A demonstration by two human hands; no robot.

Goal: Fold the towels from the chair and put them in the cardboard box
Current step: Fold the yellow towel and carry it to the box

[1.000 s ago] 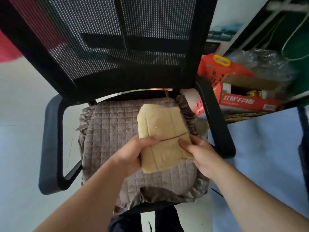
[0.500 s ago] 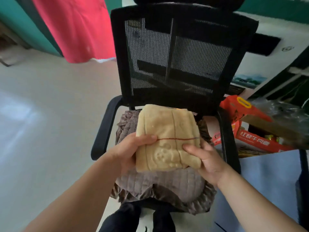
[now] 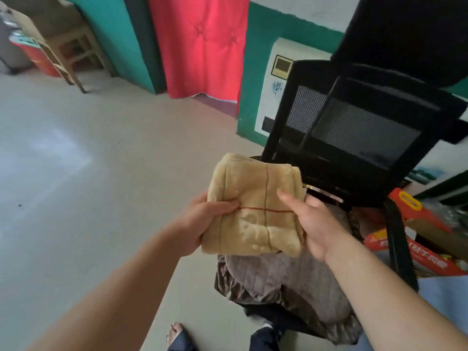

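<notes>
A folded beige towel [image 3: 255, 203] with a red stripe and green lines hangs in the air in front of the black mesh chair [image 3: 359, 133]. My left hand [image 3: 202, 219] grips its left edge, thumb on top. My right hand [image 3: 311, 221] holds the right edge, fingers underneath and thumb on top. The chair seat carries a quilted grey-brown cushion [image 3: 286, 277] with no towel on it. A cardboard box [image 3: 430, 231] with red printing stands to the right of the chair, partly hidden by the armrest.
Bare grey floor spreads to the left. A red curtain [image 3: 200, 44] and teal wall stand behind. A wooden stool [image 3: 73, 46] is at the far left. An orange bag [image 3: 407, 206] sits by the box. My foot [image 3: 177, 333] is at the bottom.
Both hands lifted the folded towel off the chair cushion and carried it up and to the left. The view swung left, so the chair now sits at the right.
</notes>
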